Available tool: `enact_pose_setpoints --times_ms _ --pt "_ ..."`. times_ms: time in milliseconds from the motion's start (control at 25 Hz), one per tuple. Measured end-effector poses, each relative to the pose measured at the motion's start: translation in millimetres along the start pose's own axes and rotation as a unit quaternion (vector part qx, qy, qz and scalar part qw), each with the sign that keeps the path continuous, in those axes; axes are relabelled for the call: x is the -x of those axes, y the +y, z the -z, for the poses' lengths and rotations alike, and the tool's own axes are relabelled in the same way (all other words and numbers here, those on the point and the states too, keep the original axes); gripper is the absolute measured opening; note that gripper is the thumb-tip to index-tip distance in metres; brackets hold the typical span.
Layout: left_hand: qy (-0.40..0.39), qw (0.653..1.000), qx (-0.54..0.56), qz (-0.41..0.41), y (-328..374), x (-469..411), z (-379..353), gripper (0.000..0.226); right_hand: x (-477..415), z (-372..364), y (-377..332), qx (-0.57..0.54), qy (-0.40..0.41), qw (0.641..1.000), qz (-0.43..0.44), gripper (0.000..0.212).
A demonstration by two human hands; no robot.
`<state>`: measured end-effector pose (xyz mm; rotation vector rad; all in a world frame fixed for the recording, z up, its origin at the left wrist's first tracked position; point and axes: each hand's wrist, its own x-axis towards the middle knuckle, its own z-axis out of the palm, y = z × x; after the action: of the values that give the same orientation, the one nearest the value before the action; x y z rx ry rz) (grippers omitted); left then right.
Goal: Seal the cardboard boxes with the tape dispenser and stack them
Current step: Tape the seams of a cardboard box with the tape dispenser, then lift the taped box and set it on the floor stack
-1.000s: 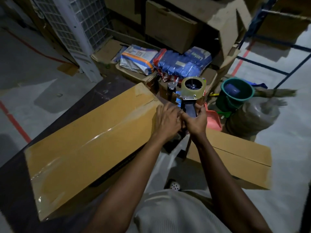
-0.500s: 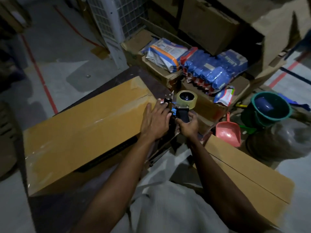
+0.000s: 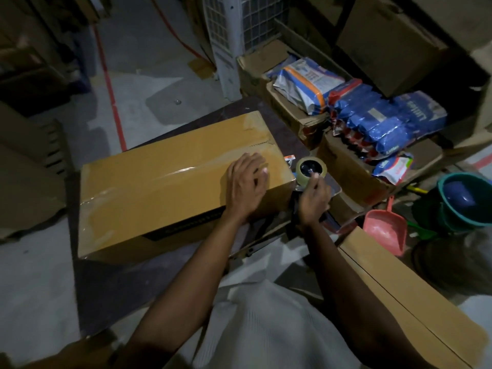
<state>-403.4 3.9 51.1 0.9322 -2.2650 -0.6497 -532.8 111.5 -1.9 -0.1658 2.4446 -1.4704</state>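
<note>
Head view, sealing step. Nearest, below and right of the grip: second box (image 3: 399, 302), plain brown card, long and flat-sided, centre seam bare of tape as far as visible. At the grip: right hand (image 3: 314, 201) curled tight round the handle of the dispenser (image 3: 311, 171), tan roll just beyond the knuckles, off the right end of the box (image 3: 159, 187). Left of the grip: left hand (image 3: 246, 185) flat, fingers spread, pressing the box top near that end. Box on dark table (image 3: 111, 288); glossy clear tape along its middle seam, wrinkled toward the far-left end.

Likely faults, by judgement:
- Crooked tear or lifted tape end, from cutting without firm pressing.
- Box sliding on the smooth table under a sideways pull.
- Nicked left fingers, from the cutter so close.
- Bubbles missed under the film in dim light.

Right of the grip: pink scoop (image 3: 386, 230), hard plastic, shallow; past it, round green bucket (image 3: 440, 187). Beyond the grip: soft blue film packs (image 3: 386, 121) in open cartons, liable to snag a swung dispenser.
</note>
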Motion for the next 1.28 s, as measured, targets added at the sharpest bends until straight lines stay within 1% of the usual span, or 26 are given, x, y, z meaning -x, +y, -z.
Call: enact_pose_setpoints --times_ms 40,120,160,240,280,320,400,480,560,600,720,800,920,1000,1160,1280 --pt "0.024 0.999 0.004 0.026 -9 3 13 0.037 9 -4 -17 -0.038 0.023 0.998 0.050 0.051" --pt "0.077 0.994 -0.006 0.071 -31 11 48 0.037 31 -15 -41 -0.058 0.011 0.991 0.121 0.044" --pt "0.105 0.990 -0.016 0.097 -45 19 69 0.038 43 -25 -46 -0.041 -0.005 0.990 0.135 0.047" --pt "0.155 0.973 -0.061 0.160 -73 40 112 0.043 60 -44 -44 0.007 -0.043 0.991 0.129 0.073" --pt "0.174 0.957 -0.105 0.205 -88 54 133 0.048 66 -52 -42 0.027 -0.049 0.991 0.123 0.085" --pt "0.185 0.936 -0.153 0.256 -103 68 152 0.055 68 -56 -41 0.044 -0.041 0.991 0.117 0.092" --pt "0.198 0.888 -0.212 0.357 -125 96 186 0.071 75 -63 -48 0.047 -0.013 0.993 0.107 0.093" --pt "0.210 0.849 -0.190 0.445 -139 118 210 0.084 81 -70 -56 0.033 0.006 0.995 0.095 0.088" --pt "0.221 0.828 -0.116 0.501 -155 134 226 0.091 96 -78 -60 0.018 0.005 0.996 0.083 0.085" --pt "0.224 0.828 -0.079 0.508 -165 142 232 0.093 104 -82 -61 0.016 0.001 0.997 0.080 0.084" --pt "0.224 0.851 0.032 0.473 -196 158 248 0.094 121 -93 -58 0.009 -0.008 0.996 0.088 0.084" --pt "0.229 0.858 0.067 0.454 -207 163 260 0.092 133 -98 -57 0.004 -0.005 0.996 0.091 0.081" --pt "0.235 0.863 0.075 0.441 -214 165 276 0.081 148 -101 -59 0.003 0.015 0.992 0.122 0.074" --pt "0.238 0.866 0.061 0.434 -222 168 292 0.072 164 -106 -66 0.004 0.015 0.990 0.138 0.069" --pt "0.266 0.861 0.034 0.433 -245 187 327 0.061 199 -128 -90 -0.008 -0.018 0.988 0.150 0.058" --pt "0.304 0.848 0.015 0.435 -254 208 356 0.064 222 -152 -102 -0.004 -0.044 0.984 0.173 0.047"
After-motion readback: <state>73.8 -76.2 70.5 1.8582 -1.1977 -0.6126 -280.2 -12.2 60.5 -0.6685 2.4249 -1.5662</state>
